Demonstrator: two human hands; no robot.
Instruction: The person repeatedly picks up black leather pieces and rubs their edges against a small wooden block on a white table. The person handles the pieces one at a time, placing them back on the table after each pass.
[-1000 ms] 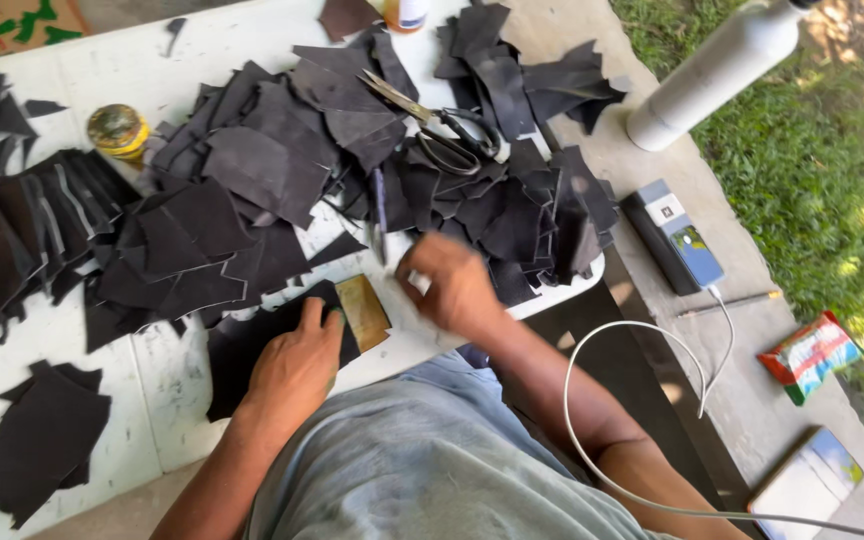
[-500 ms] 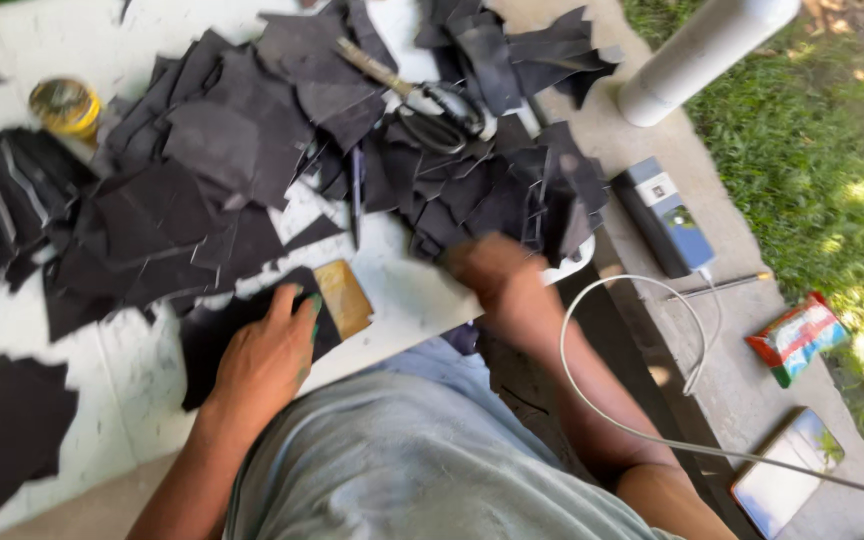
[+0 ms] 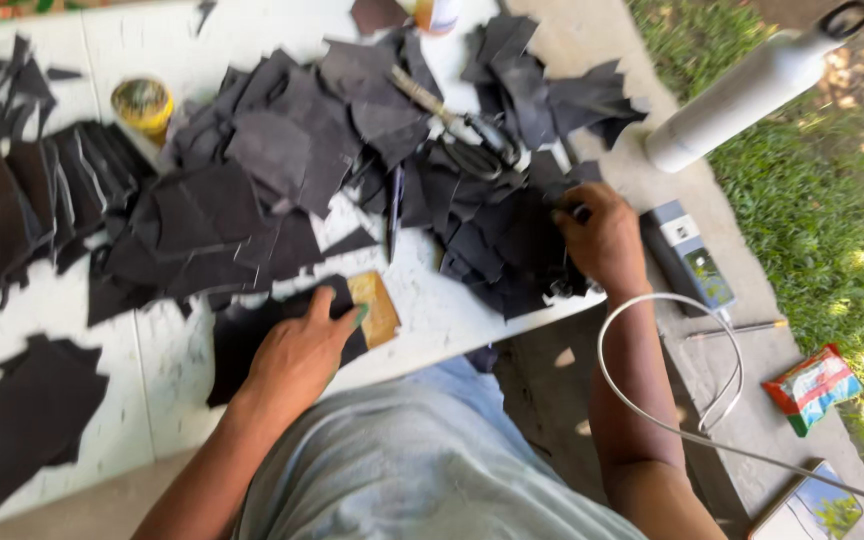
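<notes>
- While the person's grey-shirted lap is filling the bottom of the view, the left hand is lying flat, fingers spread and extended, pressing down on a dark cut piece at the near edge of the white table; it is gripping nothing.
- A small tan block is sitting just beside that hand's fingertips, partly on the same dark piece.
- To the right, the right hand is reaching into a heap of black scraps at the table's right edge; its fingers are curling into the pile, and whether they are actually pinching a scrap cannot be told.
- A white cable is looping beside the right forearm.
- Further off on the left, a loose dark piece is lying apart, and overlapping dark strips are fanning out.
- In the middle, a bigger pile of black pieces is covering the table.
- Beyond it, scissors are resting on the scraps, and a round yellow tin is standing near the far left.
- A white bottle is lying at the far right, near the grass.
</notes>
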